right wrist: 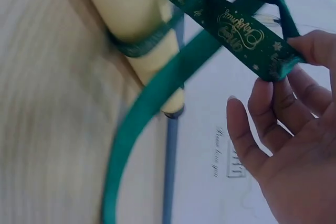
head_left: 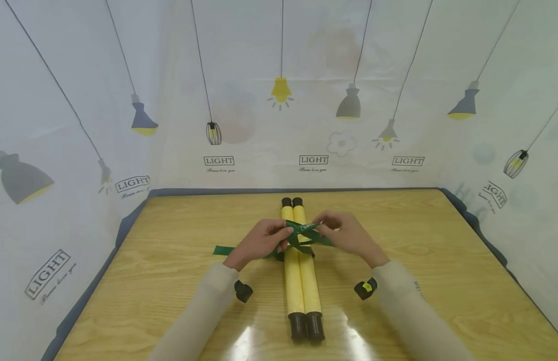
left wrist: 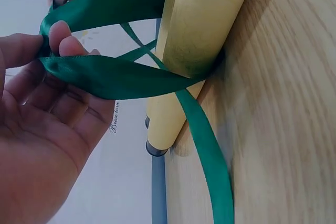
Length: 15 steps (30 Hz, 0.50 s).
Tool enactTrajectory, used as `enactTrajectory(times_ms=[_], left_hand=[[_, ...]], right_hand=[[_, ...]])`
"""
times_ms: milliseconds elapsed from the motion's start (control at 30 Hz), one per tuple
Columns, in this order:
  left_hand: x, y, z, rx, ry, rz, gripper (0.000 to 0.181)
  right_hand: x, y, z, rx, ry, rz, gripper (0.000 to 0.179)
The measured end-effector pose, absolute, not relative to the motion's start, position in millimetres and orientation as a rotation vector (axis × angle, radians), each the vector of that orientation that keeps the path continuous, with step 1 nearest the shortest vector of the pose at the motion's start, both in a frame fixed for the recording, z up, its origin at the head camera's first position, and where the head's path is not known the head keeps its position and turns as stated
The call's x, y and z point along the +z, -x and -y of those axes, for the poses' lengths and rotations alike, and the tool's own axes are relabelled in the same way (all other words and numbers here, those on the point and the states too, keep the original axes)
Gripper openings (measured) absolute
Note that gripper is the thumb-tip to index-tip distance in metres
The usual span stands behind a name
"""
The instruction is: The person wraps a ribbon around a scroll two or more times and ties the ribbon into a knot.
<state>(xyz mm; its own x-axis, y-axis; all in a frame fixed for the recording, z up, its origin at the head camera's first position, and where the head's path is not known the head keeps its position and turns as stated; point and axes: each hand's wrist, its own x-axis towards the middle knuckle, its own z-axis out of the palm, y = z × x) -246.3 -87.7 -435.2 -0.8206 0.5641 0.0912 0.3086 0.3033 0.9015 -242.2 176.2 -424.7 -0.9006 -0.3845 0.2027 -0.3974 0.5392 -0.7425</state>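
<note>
Two yellow tubes (head_left: 294,286) with dark end caps lie side by side on the table, pointing away from me. A green satin ribbon (left wrist: 105,77) passes round them near the middle, and its loops rise above the tubes. My left hand (head_left: 263,238) pinches one ribbon loop between thumb and fingers, left of the tubes. On the other side my right hand (head_left: 344,233) pinches another part of the ribbon, where gold lettering and snowflakes show in the right wrist view. Loose ribbon tails trail down to the table on both sides.
The wood-grain table (head_left: 170,301) has a blue-grey edging along its back and sides. Behind it hangs a pale wall covering (head_left: 261,170) printed with lamps and the word LIGHT. Small black devices (head_left: 244,291) sit at both wrists.
</note>
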Motion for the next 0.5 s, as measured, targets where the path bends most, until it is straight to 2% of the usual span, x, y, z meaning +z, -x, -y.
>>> enactTrajectory(times_ms=[300, 500], left_hand=[[-431.8, 245.4, 82.5, 1.565, -0.759, -2.394, 0.032], [-431.0, 246.9, 76.9, 1.595, -0.726, -2.431, 0.029]], right_hand=[[-380.9, 232.0, -205.9, 1.188, -0.656, 2.737, 0.008], [-351.1, 209.9, -217.2, 1.125, -0.714, 2.659, 0.0]])
